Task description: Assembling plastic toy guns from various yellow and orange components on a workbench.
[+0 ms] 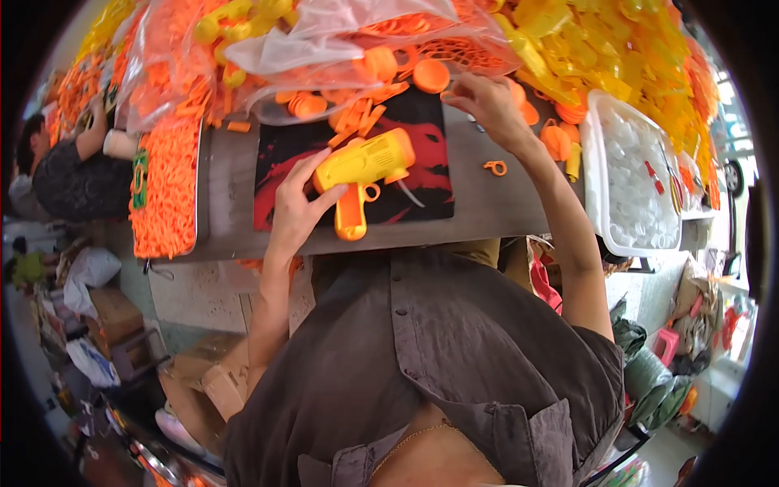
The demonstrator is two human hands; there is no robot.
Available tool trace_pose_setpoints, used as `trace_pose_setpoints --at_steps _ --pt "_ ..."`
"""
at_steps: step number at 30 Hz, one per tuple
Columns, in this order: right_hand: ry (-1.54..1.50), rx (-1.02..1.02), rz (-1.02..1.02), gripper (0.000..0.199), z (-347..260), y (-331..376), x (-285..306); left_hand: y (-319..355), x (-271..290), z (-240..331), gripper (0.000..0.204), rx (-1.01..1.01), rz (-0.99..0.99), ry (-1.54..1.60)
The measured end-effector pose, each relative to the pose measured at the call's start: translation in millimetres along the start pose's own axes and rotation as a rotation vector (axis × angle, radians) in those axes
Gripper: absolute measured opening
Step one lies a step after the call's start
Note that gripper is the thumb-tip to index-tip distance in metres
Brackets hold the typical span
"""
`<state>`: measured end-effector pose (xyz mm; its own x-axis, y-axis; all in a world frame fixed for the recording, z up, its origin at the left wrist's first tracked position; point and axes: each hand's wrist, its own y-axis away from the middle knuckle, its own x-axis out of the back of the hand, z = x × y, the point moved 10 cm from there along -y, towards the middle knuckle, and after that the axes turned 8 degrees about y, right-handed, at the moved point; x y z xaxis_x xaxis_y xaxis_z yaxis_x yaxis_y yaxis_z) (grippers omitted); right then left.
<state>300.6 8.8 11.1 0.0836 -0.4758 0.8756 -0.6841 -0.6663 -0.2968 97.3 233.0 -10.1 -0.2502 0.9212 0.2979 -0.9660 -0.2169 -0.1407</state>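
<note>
My left hand (pixel 297 203) is wrapped round a yellow and orange toy gun (pixel 365 162), held tilted over a black and red mat (pixel 434 183). The gun has a short grip, a ring-shaped trigger and an orange round end on its right. Further back and to the right, my right hand (pixel 489 105) is closed at the fingertips beside an orange round cap (pixel 431 76). Whatever lies between those fingertips is too small to make out. Several orange strip-shaped parts (pixel 357 118) lie on the mat behind the gun.
An orange ring-shaped piece (pixel 496 168) lies on the grey table (pixel 503 211). On the left stands a tray (pixel 200 195) heaped with small orange parts; on the right, a white bin (pixel 594 162) of clear pieces. Yellow parts (pixel 600 40) pile up behind. Another person (pixel 77 174) sits at far left.
</note>
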Motion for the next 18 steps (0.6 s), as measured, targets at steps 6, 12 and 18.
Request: trace_pose_setpoints --at_steps 6,12,18 --pt "-0.347 0.203 -0.019 0.011 -116 3 -16 -14 -27 -4 0.052 -0.060 0.017 0.106" --pt "-0.168 0.211 -0.045 0.017 -149 10 -36 -9 -34 -10 0.055 -0.023 0.020 0.210" --pt "-0.199 0.044 -0.034 0.016 -136 13 -42 -11 -37 -10 0.055 -0.035 0.024 0.227"
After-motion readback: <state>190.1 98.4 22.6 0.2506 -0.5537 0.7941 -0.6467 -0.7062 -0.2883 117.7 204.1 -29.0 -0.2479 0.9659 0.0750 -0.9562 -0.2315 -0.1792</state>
